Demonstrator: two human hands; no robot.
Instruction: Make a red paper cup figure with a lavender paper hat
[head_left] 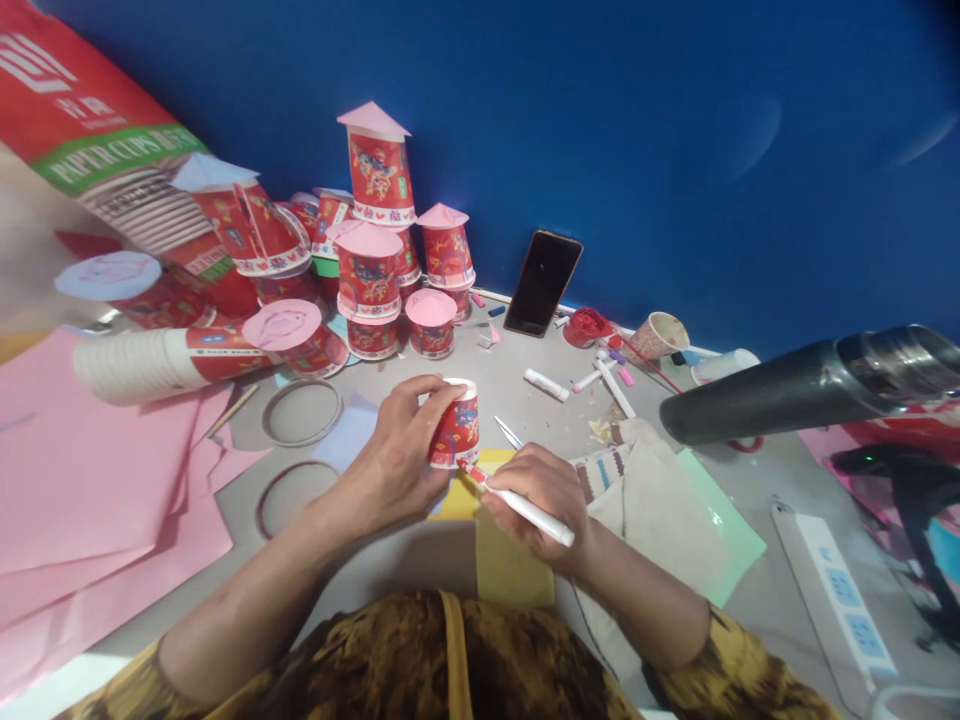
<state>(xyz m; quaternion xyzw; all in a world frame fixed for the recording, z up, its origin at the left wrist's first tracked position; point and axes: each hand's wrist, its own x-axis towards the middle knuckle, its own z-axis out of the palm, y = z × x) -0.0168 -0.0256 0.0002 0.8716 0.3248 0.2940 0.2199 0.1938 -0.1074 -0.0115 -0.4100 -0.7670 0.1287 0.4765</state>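
Observation:
My left hand (pixel 409 440) is closed around a red patterned paper cup (pixel 459 425), held above the front of the table with its white end up. In my right hand (pixel 544 490) is a white marker pen (pixel 534 515), its red tip end at the lower band of the cup. Whether the tip touches the cup is hard to make out. Under the hands lie yellow paper (pixel 517 565) and a pale blue sheet (pixel 349 435). A pair of scissors or tweezers (pixel 508 432) shows its pointed metal end just beyond my right hand.
Stacked red cups with pink paper roofs (pixel 367 275) stand at the back. Pink sheets (pixel 90 450), two tape rings (pixel 302 412) and nested cups (pixel 150 365) lie left. A phone (pixel 544 283) leans on the blue wall. Rightward are a dark flask (pixel 780 390) and a power strip (pixel 832 600).

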